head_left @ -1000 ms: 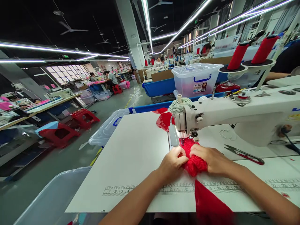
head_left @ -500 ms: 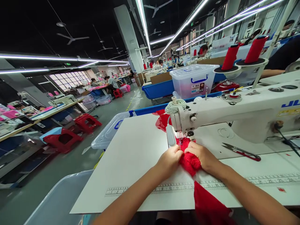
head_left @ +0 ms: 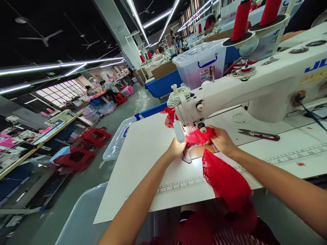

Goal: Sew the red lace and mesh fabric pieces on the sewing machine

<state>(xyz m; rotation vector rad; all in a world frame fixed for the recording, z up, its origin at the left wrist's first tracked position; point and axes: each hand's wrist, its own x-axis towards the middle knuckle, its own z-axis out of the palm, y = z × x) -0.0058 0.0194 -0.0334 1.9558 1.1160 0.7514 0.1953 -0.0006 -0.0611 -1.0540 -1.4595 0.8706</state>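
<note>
Beneath the sewing machine head (head_left: 189,110), the right hand (head_left: 224,142) pinches red lace fabric (head_left: 198,137); the left hand (head_left: 176,148) apparently pinches its other end, though glare blurs that grip.

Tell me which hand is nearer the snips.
Right. The right hand is at the right edge of the red fabric under the machine, just left of the snips; the left hand is at the fabric's left edge, farther away.
</note>
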